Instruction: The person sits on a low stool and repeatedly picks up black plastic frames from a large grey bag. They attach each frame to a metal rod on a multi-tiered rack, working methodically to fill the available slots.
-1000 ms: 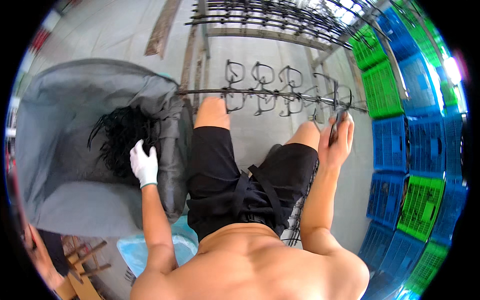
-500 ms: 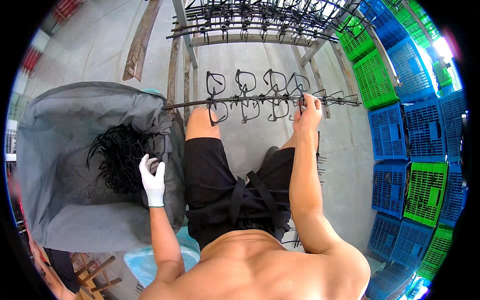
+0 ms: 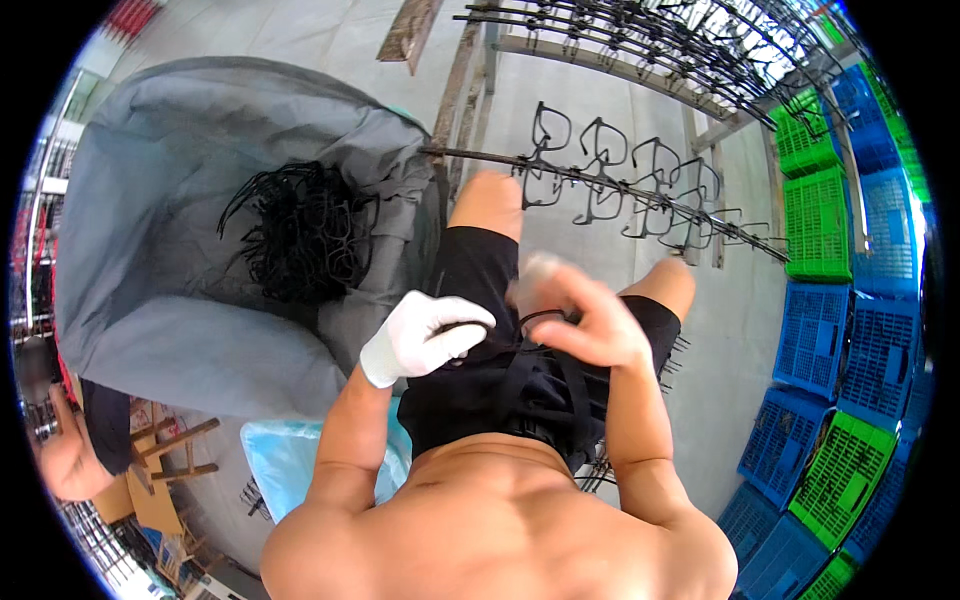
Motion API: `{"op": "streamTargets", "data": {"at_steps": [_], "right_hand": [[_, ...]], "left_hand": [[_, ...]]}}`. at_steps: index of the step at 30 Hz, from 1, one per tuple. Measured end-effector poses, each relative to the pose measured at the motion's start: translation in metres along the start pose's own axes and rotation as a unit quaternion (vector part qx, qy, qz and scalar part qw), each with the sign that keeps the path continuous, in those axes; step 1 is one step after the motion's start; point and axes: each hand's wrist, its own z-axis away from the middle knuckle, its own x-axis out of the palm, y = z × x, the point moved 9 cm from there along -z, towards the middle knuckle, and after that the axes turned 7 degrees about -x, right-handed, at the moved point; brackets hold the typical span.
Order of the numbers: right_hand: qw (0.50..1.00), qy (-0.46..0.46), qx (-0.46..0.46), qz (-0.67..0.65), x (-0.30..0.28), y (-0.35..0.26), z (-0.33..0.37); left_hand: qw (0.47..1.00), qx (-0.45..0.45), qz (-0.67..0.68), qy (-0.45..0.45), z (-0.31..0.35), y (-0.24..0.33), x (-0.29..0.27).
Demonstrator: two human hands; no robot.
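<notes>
My left hand (image 3: 428, 335), in a white glove, pinches a black eyeglass frame (image 3: 545, 314) over my lap. Beside it, my bare right hand (image 3: 590, 318) curls round the other end of that frame, its fingertips smeared by motion. Between the hands a dark rounded rim shows; the rest is hidden by fingers and dark shorts. Ahead of my knees runs a dark rod (image 3: 480, 156) with several black eyeglass frames (image 3: 604, 150) hung along it. To the left, a tangled heap of black eyeglass frames (image 3: 310, 235) lies in a large grey cloth-lined bin (image 3: 170, 330).
Beyond the rod, a metal rack (image 3: 620, 75) carries more loaded rods. Blue crates (image 3: 810, 335) and green crates (image 3: 815, 225) are stacked along the right. A light blue plastic bag (image 3: 285, 460) lies by my left elbow. Another person's arm (image 3: 75, 455) shows at the lower left near wooden stools (image 3: 175, 450).
My left hand has come out of the bin to my lap with an eyeglass frame. My right hand has left the rod and come back to meet it. The view has turned left.
</notes>
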Motion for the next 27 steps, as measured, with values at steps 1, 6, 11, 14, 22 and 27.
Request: {"op": "streamTargets", "data": {"at_steps": [1, 6, 11, 14, 22, 27], "right_hand": [[0.992, -0.044, 0.117, 0.001, 0.01, 0.009, 0.002], [0.95, 0.274, -0.023, -0.147, -0.088, -0.014, 0.059], [0.798, 0.554, -0.226, -0.077, -0.235, -0.019, 0.148], [0.734, 0.664, -0.115, -0.087, -0.275, 0.056, 0.17], [0.742, 0.669, 0.02, -0.019, -0.286, 0.058, 0.144], [0.724, 0.688, -0.023, -0.044, -0.295, 0.075, 0.143]], "left_hand": [[0.996, 0.051, 0.046, 0.053, -0.001, -0.003, -0.017], [0.709, -0.084, -0.445, 0.541, 0.03, -0.088, -0.128], [0.699, -0.205, -0.446, 0.519, 0.04, -0.14, -0.151], [0.722, -0.169, -0.439, 0.507, 0.026, -0.13, -0.146], [0.818, -0.006, -0.226, 0.53, 0.045, -0.096, -0.124], [0.861, -0.019, -0.001, 0.507, 0.034, -0.163, -0.124]]}}
